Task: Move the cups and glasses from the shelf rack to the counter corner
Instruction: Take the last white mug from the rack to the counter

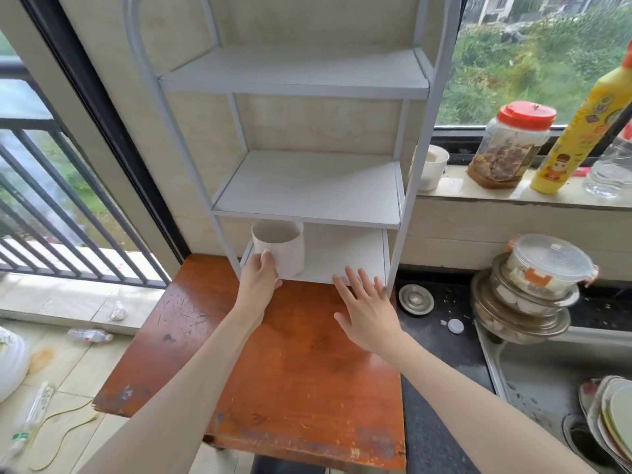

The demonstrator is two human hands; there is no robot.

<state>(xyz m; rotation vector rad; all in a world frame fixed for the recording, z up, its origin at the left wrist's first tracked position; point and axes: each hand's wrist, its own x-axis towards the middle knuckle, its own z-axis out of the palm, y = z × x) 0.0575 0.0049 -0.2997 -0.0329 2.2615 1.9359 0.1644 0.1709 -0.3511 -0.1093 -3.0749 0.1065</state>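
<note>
A white shelf rack (307,186) stands at the back of a red-brown wooden table (290,371). On its lowest shelf, at the left, sits a white mug (284,248). My left hand (258,282) grips the mug at its left side, around the handle. My right hand (366,306) hovers flat with fingers spread at the front edge of the lowest shelf, to the right of the mug, holding nothing. The two upper shelves hold nothing. Another white cup (432,167) stands on the window sill just right of the rack.
Right of the table runs a dark counter (441,336) with a sink (533,378), stacked bowls under a lidded container (547,265) and plates (612,419). On the sill stand a red-lidded jar (509,145), a yellow bottle (581,131) and a clear bottle (612,165).
</note>
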